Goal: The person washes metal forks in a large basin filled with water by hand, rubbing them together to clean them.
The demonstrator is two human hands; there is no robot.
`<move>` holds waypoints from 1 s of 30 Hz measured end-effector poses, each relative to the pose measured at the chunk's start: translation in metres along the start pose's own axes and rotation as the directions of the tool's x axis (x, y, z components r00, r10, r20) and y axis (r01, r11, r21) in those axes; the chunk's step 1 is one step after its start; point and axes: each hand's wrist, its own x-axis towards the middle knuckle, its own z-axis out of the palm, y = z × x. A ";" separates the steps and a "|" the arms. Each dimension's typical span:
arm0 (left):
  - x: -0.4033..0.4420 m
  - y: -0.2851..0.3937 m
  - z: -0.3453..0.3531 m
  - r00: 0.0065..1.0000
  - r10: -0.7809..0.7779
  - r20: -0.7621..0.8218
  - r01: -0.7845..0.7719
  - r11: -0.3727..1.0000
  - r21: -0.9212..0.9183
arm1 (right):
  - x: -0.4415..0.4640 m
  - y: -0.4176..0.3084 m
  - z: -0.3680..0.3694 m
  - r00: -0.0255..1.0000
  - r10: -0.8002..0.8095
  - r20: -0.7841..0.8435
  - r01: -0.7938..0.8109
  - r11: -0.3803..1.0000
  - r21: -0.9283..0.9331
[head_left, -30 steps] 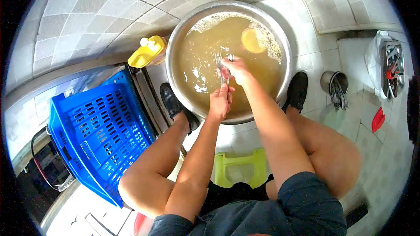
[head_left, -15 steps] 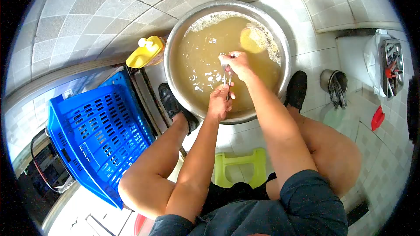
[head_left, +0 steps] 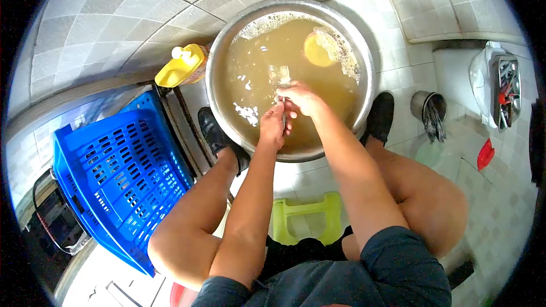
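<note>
A large round metal basin (head_left: pixel 367 73) holds cloudy brownish water with foam along its far and right edges. Over the water, my left hand (head_left: pixel 273 125) is closed round the handles of metal forks (head_left: pixel 280 73), whose blurred tines point away from me. My right hand (head_left: pixel 301 99) is closed against the forks near their necks, just beyond my left hand; part of the metal is hidden by its fingers. A round yellow object (head_left: pixel 318 50) lies in the water near the foam.
Left of the basin are a yellow-capped bottle (head_left: pixel 183 67) and a blue crate (head_left: pixel 125 176). A green stool (head_left: pixel 307 210) is between my legs. At right are a metal pot (head_left: pixel 420 103) with utensils, a red object (head_left: pixel 485 154) and a metal tray (head_left: pixel 508 88) of utensils.
My right hand has moved down the forks, closer to my left hand, uncovering the tines. The whole view has shifted slightly, with things appearing a little further left.
</note>
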 end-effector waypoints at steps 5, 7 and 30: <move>-0.003 -0.006 0.004 0.988 -0.108 0.114 0.105 0.994 0.037 | -0.007 -0.007 -0.001 0.999 0.034 -0.027 -0.027 0.977 0.210; -0.004 -0.003 0.001 0.952 -0.184 0.243 0.169 0.982 0.082 | -0.005 -0.007 0.006 0.992 0.039 -0.121 -0.010 0.973 0.230; 0.038 0.044 -0.013 0.959 0.283 -0.020 -0.281 0.957 0.074 | -0.021 -0.027 0.027 0.990 0.141 0.013 -0.131 0.948 -0.289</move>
